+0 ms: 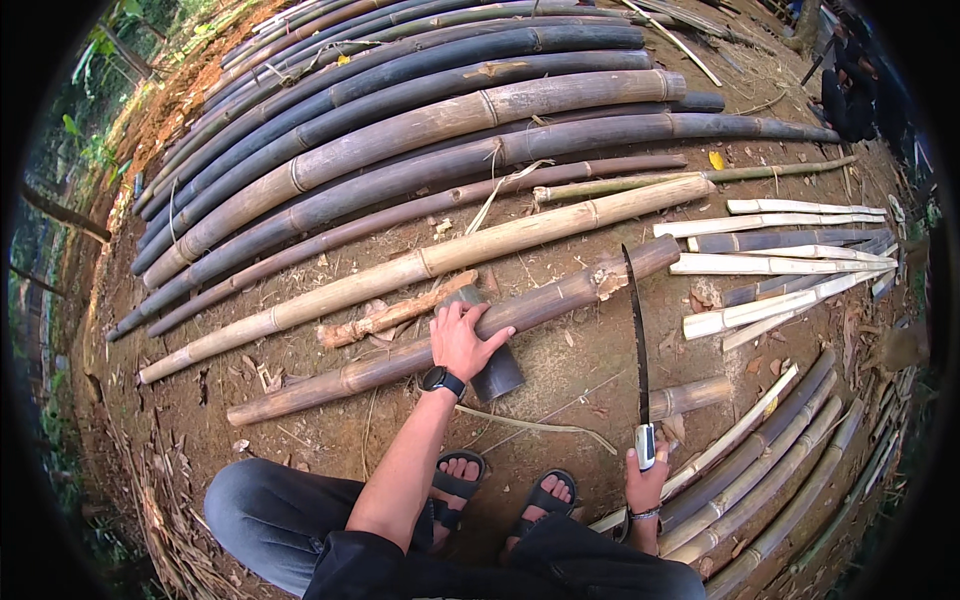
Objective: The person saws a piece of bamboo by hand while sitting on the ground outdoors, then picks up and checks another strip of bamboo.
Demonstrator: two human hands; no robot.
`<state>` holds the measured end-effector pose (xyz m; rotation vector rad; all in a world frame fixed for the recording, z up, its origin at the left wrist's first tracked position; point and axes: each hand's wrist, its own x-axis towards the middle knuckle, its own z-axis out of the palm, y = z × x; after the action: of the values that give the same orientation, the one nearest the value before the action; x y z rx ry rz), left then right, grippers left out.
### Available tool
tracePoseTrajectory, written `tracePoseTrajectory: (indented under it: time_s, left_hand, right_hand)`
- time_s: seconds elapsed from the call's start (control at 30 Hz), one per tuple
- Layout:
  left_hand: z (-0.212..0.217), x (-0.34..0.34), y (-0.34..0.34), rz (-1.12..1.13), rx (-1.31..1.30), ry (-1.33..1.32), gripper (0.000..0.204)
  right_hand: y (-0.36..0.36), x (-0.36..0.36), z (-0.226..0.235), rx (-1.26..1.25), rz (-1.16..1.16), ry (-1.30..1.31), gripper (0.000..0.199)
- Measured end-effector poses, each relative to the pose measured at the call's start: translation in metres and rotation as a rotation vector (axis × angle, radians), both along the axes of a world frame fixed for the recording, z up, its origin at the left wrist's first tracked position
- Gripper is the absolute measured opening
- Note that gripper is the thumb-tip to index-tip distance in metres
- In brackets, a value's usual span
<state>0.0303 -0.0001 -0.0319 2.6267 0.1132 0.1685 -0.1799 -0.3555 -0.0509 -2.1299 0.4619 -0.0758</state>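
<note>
My left hand (462, 342) grips a brown bamboo pole (390, 368) from above, its thumb spread along the top. This pole lies slantwise and crosses over a short dark bamboo piece (497, 376) beneath my hand. In my right hand (645, 482) is the pale handle of a hand saw (638, 350), its long dark blade pointing away from me. The blade's far part crosses the pole close to its right end, just beyond a rough, pale node. Whether the teeth have cut into the bamboo, I cannot tell.
Long bamboo poles (400, 140) lie in rows at the back. Split pale strips (780, 265) fan out on the right, with more poles (770, 480) below them. A cut bamboo piece (690, 398) rests behind the saw. A dark-clothed person (850, 85) is at the far right.
</note>
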Motion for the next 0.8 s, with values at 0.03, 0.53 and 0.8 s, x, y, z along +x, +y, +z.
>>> tracePoseTrajectory:
  time_s: [0.03, 0.53, 0.8]
  left_hand:
    - [0.003, 0.001, -0.001, -0.005, 0.007, 0.020, 0.065]
    - [0.009, 0.064, -0.024, -0.433, 0.171, 0.250, 0.096]
    - [0.025, 0.048, -0.042, -0.329, 0.098, 0.380, 0.062]
  right_hand:
    - [0.004, 0.001, 0.008, 0.058, -0.043, 0.047, 0.031]
    - [0.048, 0.043, 0.058, -0.037, 0.300, 0.003, 0.039]
    - [0.051, 0.040, 0.045, -0.034, 0.276, 0.033, 0.038]
